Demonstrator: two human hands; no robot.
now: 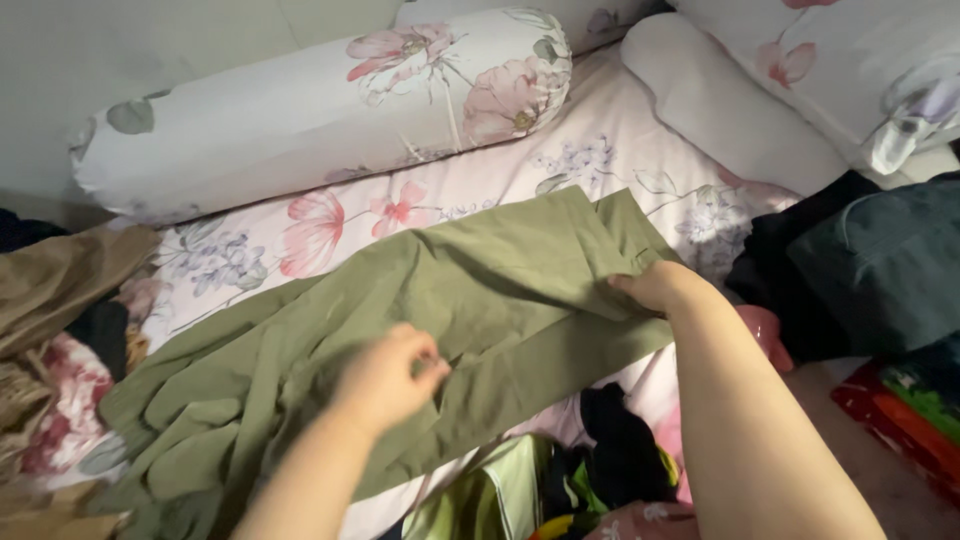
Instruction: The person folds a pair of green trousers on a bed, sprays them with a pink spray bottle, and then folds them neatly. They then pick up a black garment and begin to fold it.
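While the olive-green garment (480,290) lies spread across the floral bedsheet (590,150), the left hand (385,375) pinches its middle and the right hand (660,285) grips its edge; uneven pulling could bunch the fabric.

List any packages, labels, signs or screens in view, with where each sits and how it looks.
No signs or screens show, and no label can be made out.
Possible package: lower right corner beside the bed, flat, red with orange and green bands; too blurred to be sure what it is.
Both hands rest on the olive green garment, which bears no tag in view.
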